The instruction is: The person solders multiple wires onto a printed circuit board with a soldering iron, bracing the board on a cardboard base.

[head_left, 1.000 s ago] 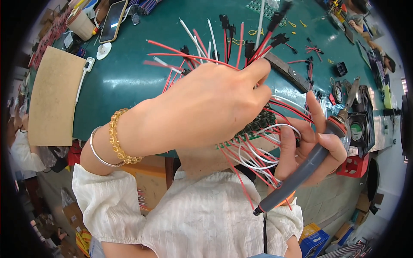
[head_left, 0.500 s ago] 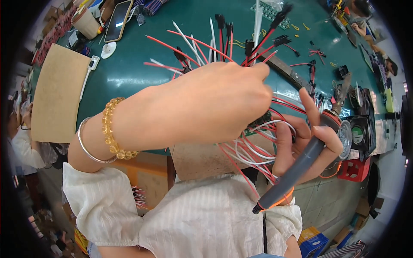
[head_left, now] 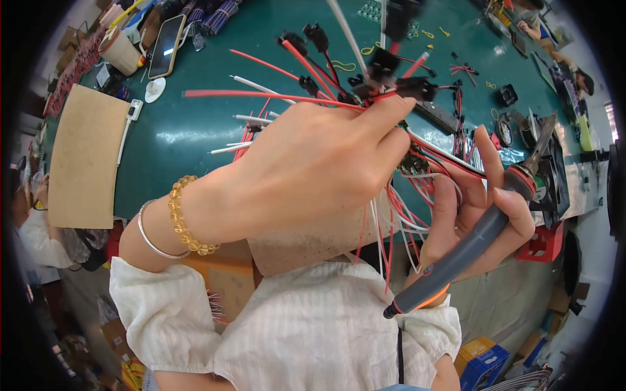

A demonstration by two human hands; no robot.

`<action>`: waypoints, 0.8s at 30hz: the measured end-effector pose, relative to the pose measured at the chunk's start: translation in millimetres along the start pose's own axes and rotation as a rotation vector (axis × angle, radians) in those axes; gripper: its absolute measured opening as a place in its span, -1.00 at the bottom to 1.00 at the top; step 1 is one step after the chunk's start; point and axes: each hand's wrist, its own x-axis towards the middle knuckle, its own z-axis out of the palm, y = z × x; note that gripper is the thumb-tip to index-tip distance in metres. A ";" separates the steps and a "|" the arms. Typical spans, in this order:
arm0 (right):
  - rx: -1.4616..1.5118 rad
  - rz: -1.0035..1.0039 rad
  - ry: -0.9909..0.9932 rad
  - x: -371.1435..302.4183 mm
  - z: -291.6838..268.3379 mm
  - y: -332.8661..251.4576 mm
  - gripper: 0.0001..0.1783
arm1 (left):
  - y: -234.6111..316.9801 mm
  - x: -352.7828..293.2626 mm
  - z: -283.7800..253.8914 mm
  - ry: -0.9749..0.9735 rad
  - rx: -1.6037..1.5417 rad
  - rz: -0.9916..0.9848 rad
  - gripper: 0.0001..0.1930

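Note:
My left hand [head_left: 326,156], with a beaded bracelet and a bangle at the wrist, closes over a bundle of red and white wires [head_left: 280,96]. Black plug connectors [head_left: 381,64] fan out past its fingers. Beside its fingertips shows a small green circuit board [head_left: 413,160], partly hidden, with more wires hanging below it. My right hand [head_left: 486,221] grips a grey-handled soldering iron [head_left: 450,260]; the iron's metal end [head_left: 542,143] points up and away to the right. Its thumb and fingers also sit against the wires near the board. What the left fingertips pinch is hidden.
A phone [head_left: 167,47], a cup [head_left: 121,53], a brown board [head_left: 88,159] and a white cable [head_left: 128,130] lie at left. At right are a dark metal bar [head_left: 433,116], a black fan [head_left: 553,195] and a red crate [head_left: 541,244]. Other people sit at both sides.
My left hand has turned, swinging the connectors and wire ends round; the lower wires now hang straighter. My right hand and the soldering iron have shifted slightly right.

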 end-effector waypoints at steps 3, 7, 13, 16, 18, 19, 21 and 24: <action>-0.071 -0.021 -0.060 1.2 0.1 -0.2 -0.46 | -0.9 -4.1 9.3 0.053 0.030 -0.048 -0.83; -0.039 -0.015 -0.042 0.5 1.3 1.6 -0.47 | -4.5 -9.1 14.9 0.066 -0.012 -0.043 -0.80; 0.007 0.003 -0.017 -0.1 3.4 1.0 -0.48 | -6.7 -12.4 19.2 0.109 0.001 -0.022 -0.77; -0.006 -0.002 -0.024 0.5 4.6 0.7 -0.48 | -6.9 -14.2 18.9 0.102 0.001 -0.039 -0.77; 0.012 0.004 -0.021 0.4 4.6 0.2 -0.47 | -8.1 -15.0 20.0 0.118 -0.007 -0.035 -0.77; 0.016 0.006 -0.021 0.9 4.5 0.9 -0.47 | -8.5 -14.1 20.9 0.126 -0.010 -0.031 -0.77; 0.004 0.010 -0.014 1.7 4.1 2.1 -0.47 | -9.0 -12.0 21.9 0.124 -0.008 -0.029 -0.77; 0.006 0.005 -0.018 1.9 4.5 2.1 -0.47 | -8.5 -11.1 20.9 0.133 -0.010 -0.033 -0.77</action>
